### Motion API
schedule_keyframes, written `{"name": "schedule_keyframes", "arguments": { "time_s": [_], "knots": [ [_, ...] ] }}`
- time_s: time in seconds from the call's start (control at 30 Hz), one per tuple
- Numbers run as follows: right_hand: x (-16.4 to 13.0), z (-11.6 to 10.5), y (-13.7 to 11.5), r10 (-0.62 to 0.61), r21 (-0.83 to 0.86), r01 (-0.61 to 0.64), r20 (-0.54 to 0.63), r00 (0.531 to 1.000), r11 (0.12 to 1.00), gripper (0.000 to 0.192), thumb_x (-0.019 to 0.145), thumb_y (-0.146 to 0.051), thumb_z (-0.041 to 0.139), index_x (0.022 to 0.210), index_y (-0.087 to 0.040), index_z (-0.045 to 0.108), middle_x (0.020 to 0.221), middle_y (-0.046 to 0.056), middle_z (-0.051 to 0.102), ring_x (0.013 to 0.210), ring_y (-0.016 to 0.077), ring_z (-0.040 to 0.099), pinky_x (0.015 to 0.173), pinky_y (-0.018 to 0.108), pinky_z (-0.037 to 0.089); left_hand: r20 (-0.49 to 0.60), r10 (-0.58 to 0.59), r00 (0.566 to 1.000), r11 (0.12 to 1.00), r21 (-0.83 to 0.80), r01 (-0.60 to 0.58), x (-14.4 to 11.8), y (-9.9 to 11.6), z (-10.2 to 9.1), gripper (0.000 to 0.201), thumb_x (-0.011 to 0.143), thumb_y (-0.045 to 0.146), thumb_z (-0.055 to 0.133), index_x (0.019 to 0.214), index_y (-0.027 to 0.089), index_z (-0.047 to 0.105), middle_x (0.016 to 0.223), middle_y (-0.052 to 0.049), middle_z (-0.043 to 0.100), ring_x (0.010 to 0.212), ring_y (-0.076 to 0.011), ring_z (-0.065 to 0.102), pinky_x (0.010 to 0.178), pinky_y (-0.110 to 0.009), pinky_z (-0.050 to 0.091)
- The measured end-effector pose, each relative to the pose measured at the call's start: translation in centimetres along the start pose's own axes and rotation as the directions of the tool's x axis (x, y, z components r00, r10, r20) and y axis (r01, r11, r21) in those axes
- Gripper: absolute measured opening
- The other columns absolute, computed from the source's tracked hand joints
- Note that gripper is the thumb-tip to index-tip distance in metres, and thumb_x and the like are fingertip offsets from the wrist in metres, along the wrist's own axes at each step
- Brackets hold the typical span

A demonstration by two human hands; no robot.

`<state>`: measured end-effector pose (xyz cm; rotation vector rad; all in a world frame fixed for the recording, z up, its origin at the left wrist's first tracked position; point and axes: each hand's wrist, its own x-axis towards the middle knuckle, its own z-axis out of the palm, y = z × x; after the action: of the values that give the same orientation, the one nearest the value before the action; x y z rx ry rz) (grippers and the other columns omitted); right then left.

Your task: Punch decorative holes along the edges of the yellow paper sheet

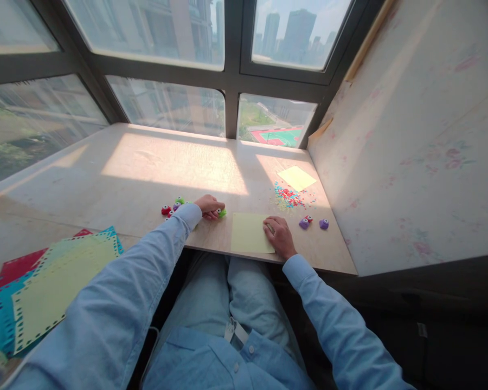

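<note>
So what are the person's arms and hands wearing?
Both arms wear long light blue shirt sleeves with buttoned-style cuffs at the wrists. The left hand and right hand are bare: no gloves, and no rings or watch that can be made out. The shirt front matches, with small white buttons.

I see my left hand (209, 206) closed over a green punch (222, 212) among small punches (171, 207) near the table's (154, 162) front edge. My right hand (279, 235) lies flat on a yellow sheet (249, 233) at that edge. Confetti (289, 197) lies toward the right edge.
</note>
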<state>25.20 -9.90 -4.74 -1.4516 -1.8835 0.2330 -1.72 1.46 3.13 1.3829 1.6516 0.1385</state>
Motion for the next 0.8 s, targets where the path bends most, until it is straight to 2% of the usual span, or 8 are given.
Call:
{"name": "schedule_keyframes", "arguments": {
  "time_s": [0.2, 0.4, 0.5, 0.6, 0.7, 0.8],
  "knots": [
    [0.0, 0.1, 0.2, -0.009, -0.006, 0.009, 0.001, 1.000, 1.000, 0.019, 0.090, -0.022, 0.051, 0.096, -0.019, 0.069, 0.103, 0.012, 0.068, 0.101, 0.0275, 0.057, 0.093, 0.044, 0.046, -0.049, 0.060, 0.997, 0.981, 0.188, -0.049, -0.5, -0.1, -0.7, 0.014, 0.069, 0.026, 0.070, 0.070, 0.016, 0.061, 0.060, -0.008, 0.067, 0.060, -0.0219, 0.070, 0.053, -0.027, 0.052],
    [0.0, 0.1, 0.2, -0.007, -0.001, 0.007, -0.004, 1.000, 1.000, 0.018, 0.090, -0.022, 0.052, 0.095, -0.019, 0.069, 0.103, 0.012, 0.068, 0.101, 0.0269, 0.057, 0.093, 0.043, 0.046, -0.066, 0.124, 0.990, 0.907, 0.412, -0.086, -0.9, 0.8, -0.9, 0.014, 0.068, 0.024, 0.070, 0.073, 0.012, 0.067, 0.068, -0.013, 0.071, 0.061, -0.0244, 0.070, 0.060, -0.031, 0.054],
    [0.0, 0.1, 0.2, -0.004, 0.003, 0.004, -0.004, 1.000, 1.000, 0.019, 0.090, -0.021, 0.051, 0.095, -0.021, 0.069, 0.103, 0.011, 0.068, 0.101, 0.0269, 0.057, 0.094, 0.044, 0.046, -0.145, 0.162, 0.976, 0.847, 0.528, -0.062, -1.2, 1.3, -1.0, 0.018, 0.068, 0.022, 0.070, 0.082, 0.011, 0.071, 0.081, -0.019, 0.073, 0.082, -0.0312, 0.072, 0.074, -0.037, 0.055],
    [-0.1, 0.1, 0.2, -0.008, 0.007, 0.008, -0.008, 1.000, 1.000, 0.019, 0.090, -0.021, 0.051, 0.095, -0.020, 0.069, 0.103, 0.011, 0.068, 0.102, 0.0272, 0.057, 0.093, 0.045, 0.046, -0.238, 0.219, 0.946, 0.785, 0.619, -0.026, -1.5, 1.7, -1.2, 0.028, 0.070, 0.019, 0.069, 0.097, 0.012, 0.072, 0.106, -0.024, 0.070, 0.108, -0.0380, 0.065, 0.089, -0.045, 0.051],
    [-0.1, 0.2, 0.2, -0.007, 0.011, 0.007, -0.014, 1.000, 1.000, 0.019, 0.090, -0.022, 0.051, 0.096, -0.020, 0.069, 0.103, 0.012, 0.068, 0.102, 0.0275, 0.057, 0.094, 0.045, 0.046, -0.252, 0.265, 0.931, 0.739, 0.673, -0.028, -1.6, 1.6, -1.3, 0.031, 0.074, 0.017, 0.065, 0.104, 0.013, 0.072, 0.115, -0.026, 0.067, 0.114, -0.0388, 0.061, 0.093, -0.047, 0.047],
    [-0.1, 0.2, 0.2, -0.004, 0.016, 0.004, -0.016, 1.000, 1.000, 0.020, 0.090, -0.022, 0.051, 0.096, -0.021, 0.070, 0.104, 0.012, 0.068, 0.102, 0.0274, 0.057, 0.094, 0.045, 0.046, -0.177, 0.316, 0.932, 0.701, 0.706, -0.103, -1.5, 1.4, -0.9, 0.027, 0.078, 0.022, 0.062, 0.103, 0.018, 0.073, 0.115, -0.021, 0.068, 0.111, -0.0342, 0.063, 0.093, -0.044, 0.047]
  ]
}}
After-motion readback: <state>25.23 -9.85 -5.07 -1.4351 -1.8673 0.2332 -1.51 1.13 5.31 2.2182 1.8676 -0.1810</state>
